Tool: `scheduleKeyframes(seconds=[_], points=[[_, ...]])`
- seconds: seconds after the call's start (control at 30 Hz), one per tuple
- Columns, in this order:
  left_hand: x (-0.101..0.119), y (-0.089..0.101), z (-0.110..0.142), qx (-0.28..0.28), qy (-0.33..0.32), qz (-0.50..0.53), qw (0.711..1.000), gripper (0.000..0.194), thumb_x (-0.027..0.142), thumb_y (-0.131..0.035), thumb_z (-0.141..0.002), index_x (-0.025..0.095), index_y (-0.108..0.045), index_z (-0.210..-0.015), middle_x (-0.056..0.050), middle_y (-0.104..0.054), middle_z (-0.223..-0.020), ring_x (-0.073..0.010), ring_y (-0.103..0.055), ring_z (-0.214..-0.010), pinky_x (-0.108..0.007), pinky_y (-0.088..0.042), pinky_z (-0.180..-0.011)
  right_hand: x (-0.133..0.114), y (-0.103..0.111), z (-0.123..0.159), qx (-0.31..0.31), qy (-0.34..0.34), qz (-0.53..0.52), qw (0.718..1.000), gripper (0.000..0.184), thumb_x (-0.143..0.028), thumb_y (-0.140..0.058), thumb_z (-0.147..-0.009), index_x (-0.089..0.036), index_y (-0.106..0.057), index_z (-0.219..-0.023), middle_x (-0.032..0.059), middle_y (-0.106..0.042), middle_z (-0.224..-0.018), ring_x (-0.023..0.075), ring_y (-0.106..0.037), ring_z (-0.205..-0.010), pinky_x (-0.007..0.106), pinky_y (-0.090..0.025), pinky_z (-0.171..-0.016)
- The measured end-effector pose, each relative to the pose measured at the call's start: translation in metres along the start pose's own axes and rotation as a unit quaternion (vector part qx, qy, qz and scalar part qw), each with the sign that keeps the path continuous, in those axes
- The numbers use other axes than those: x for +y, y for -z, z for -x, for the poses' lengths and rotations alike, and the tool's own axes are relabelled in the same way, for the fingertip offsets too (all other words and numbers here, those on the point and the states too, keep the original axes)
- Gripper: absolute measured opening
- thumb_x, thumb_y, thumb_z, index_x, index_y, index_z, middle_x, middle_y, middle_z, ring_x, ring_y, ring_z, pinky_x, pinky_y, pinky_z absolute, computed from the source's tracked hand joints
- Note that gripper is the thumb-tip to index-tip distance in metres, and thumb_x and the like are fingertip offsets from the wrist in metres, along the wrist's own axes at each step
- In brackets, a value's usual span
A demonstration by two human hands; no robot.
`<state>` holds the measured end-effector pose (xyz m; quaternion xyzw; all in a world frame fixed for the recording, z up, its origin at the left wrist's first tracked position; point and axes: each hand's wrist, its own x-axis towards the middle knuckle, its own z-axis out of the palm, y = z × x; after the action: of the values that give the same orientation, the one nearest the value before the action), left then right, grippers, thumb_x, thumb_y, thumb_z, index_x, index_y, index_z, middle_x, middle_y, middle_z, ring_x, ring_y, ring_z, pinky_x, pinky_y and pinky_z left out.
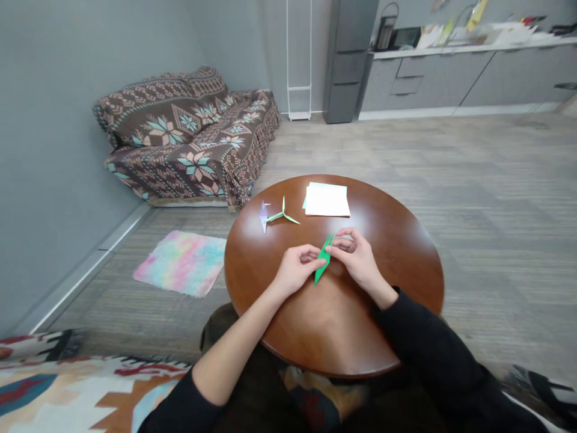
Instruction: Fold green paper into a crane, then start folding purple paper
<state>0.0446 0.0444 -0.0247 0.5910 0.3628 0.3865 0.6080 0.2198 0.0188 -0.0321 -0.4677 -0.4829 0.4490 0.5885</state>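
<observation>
**Q:** What carries the work?
**A:** A round wooden bench (333, 337). Toward its far edge lie a stack of white paper (327, 201), a lavender paper crane (264, 216) and a green paper crane (282, 215).

**Q:** Locate the workpiece and its long axis.
**A:** The narrow green folded paper (323, 260) is over the bench's middle. Its long axis runs diagonally, with the upper tip pointing away from the person, toward the stack.

**Q:** Grip state?
**A:** Together on both sides: the left hand (295, 270) and right hand (354, 258) pinch it between their fingertips.
</observation>
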Motion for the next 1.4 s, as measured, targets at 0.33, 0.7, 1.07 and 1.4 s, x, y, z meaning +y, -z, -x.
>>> scheduleKeyframes(seconds=[0.33,0.7,1.07,1.4], points=[[-0.006,0.002,-0.005,0.07,0.022,0.05,0.996,0.039,0.043,-0.09,-0.066,0.015,-0.067,-0.082,-0.004,-0.074,-0.078,-0.0163,-0.071,-0.071,-0.03,-0.06,-0.072,-0.002,-0.008,0.006,-0.055,-0.018,0.046,0.997,0.034,-0.051,-0.087,-0.071,-0.02,-0.072,-0.075,0.0037,-0.076,-0.077,0.0225,-0.07,-0.072,0.036,-0.057,-0.074],[-0.003,-0.002,-0.004,0.067,0.04,0.059,0.995,0.043,0.041,-0.09,-0.066,0.015,-0.068,-0.092,-0.001,-0.073,-0.069,-0.017,-0.071,-0.065,-0.032,-0.061,-0.068,0.011,-0.006,0.001,-0.003,-0.017,-0.012,1.0,0.042,-0.041,-0.087,-0.071,-0.024,-0.054,-0.093,-0.0017,-0.073,-0.072,0.018,-0.069,-0.067,0.033,-0.055,-0.072],[-0.001,-0.001,-0.003,0.02,0.001,0.025,0.999,0.031,0.043,-0.086,-0.072,0.014,-0.076,-0.077,-0.004,-0.076,-0.074,-0.0176,-0.068,-0.067,-0.028,-0.053,-0.068,-0.001,-0.004,0.005,-0.067,-0.064,-0.031,0.995,0.032,-0.043,-0.08,-0.079,-0.022,-0.063,-0.095,-0.0014,-0.071,-0.072,0.0173,-0.067,-0.067,0.032,-0.055,-0.068],[0.003,-0.001,0.0,-0.028,0.015,0.011,0.999,0.031,0.038,-0.09,-0.065,0.012,-0.075,-0.073,-0.004,-0.074,-0.069,-0.0139,-0.063,-0.061,-0.025,-0.048,-0.062,-0.005,-0.006,0.005,-0.036,-0.091,-0.05,0.994,0.028,-0.035,-0.085,-0.068,-0.017,-0.065,-0.061,-0.0012,-0.062,-0.056,0.0104,-0.052,-0.052,0.024,-0.042,-0.053]])
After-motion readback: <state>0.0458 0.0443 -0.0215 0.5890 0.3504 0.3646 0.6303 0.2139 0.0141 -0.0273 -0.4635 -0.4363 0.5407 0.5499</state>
